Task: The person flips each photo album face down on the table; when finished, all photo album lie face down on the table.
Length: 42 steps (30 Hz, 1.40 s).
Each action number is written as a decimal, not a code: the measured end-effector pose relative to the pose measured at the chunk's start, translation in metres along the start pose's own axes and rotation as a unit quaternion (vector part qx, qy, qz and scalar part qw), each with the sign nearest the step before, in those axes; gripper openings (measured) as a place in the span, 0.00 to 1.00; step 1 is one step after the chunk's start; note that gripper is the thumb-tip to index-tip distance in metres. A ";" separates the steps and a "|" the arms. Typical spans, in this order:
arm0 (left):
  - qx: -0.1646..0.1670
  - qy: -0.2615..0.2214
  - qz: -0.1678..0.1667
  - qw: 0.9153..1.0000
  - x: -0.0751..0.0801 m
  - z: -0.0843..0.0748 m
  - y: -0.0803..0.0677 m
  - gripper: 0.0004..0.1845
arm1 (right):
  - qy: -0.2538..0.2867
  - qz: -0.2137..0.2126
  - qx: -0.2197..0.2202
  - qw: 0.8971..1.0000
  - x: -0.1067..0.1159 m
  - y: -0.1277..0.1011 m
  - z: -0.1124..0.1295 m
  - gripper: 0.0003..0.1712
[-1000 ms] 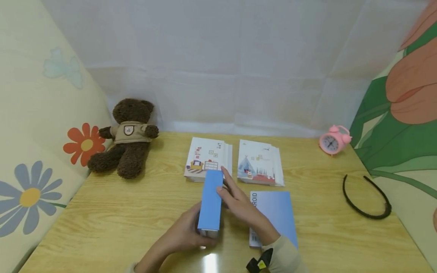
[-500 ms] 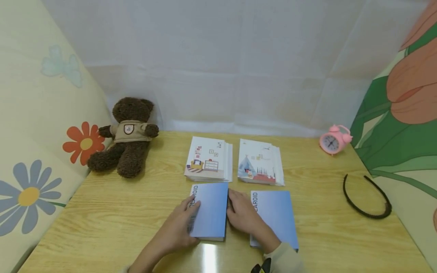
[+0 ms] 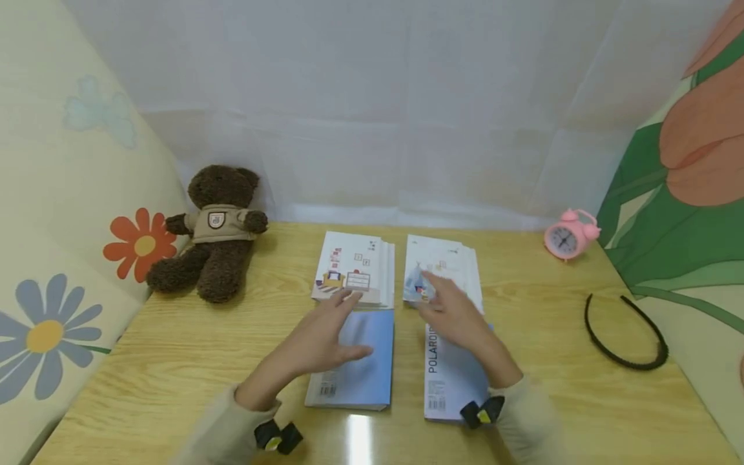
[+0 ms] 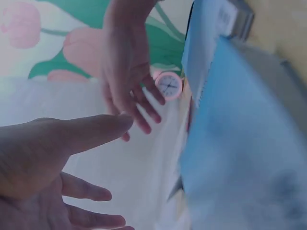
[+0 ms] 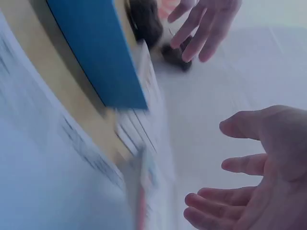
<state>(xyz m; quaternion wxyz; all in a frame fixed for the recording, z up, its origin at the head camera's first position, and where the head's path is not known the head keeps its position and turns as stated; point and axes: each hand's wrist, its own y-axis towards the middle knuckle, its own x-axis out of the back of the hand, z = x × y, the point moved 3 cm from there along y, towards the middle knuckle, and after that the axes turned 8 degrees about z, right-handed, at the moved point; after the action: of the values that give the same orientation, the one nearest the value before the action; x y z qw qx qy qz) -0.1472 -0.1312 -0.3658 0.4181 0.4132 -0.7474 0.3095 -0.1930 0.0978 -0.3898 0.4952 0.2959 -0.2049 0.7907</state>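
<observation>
The left forearm angles in over the left blue book, its left hand empty, thumb spread wide from the lightly bent fingers. The right hand, also empty, reaches over the far edge of the right blue book towards the right white booklets, thumb and fingers apart. Both books lie flat on the table; blur makes the hands' height above them hard to judge.

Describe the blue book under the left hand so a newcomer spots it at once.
On the wooden table, go from the brown teddy bear across to the nearest white stack. The blue book lies just in front of it, the left hand above its cover. Unlike the other blue book, it shows no POLAROID lettering in the head view.
</observation>
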 end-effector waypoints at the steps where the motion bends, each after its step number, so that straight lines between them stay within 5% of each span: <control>1: -0.011 0.004 0.004 1.000 0.005 -0.006 0.015 0.47 | -0.002 -0.002 -0.014 1.000 0.016 0.008 -0.006 0.37; 6: -0.016 0.008 0.022 1.000 0.009 -0.021 0.090 0.45 | -0.007 -0.017 -0.078 0.997 0.071 0.053 -0.038 0.38; 12: 0.030 0.019 0.035 0.999 -0.027 -0.011 0.148 0.58 | -0.041 0.005 -0.130 0.991 0.078 0.092 -0.091 0.42; 17: 0.059 0.072 0.038 0.995 -0.047 0.003 0.151 0.48 | -0.095 0.064 -0.138 0.984 0.059 0.106 -0.114 0.41; 23: 0.039 0.031 0.035 0.998 -0.047 0.008 0.153 0.33 | -0.048 0.045 -0.145 0.987 0.059 0.108 -0.112 0.42; 28: 0.000 -0.065 0.043 0.997 -0.047 0.007 0.157 0.30 | 0.001 0.036 -0.166 0.985 0.059 0.106 -0.110 0.42; 35: -0.027 -0.195 0.039 0.980 -0.024 -0.002 0.143 0.47 | 0.082 0.069 -0.130 0.986 0.053 0.108 -0.089 0.45; 39: -0.079 -0.179 0.008 0.981 -0.007 -0.016 0.136 0.48 | 0.150 0.083 -0.100 0.980 0.055 0.109 -0.076 0.47; 42: -0.093 -0.108 0.004 0.990 0.001 -0.031 0.132 0.48 | 0.189 0.083 -0.074 0.976 0.058 0.109 -0.067 0.45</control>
<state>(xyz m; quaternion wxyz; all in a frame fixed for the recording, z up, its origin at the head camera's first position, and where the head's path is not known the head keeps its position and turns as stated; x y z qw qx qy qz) -0.2521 -0.0444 -0.3665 0.3704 0.4006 -0.8152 0.1945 -0.3292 0.1309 -0.4041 0.4783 0.0857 -0.1894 0.8532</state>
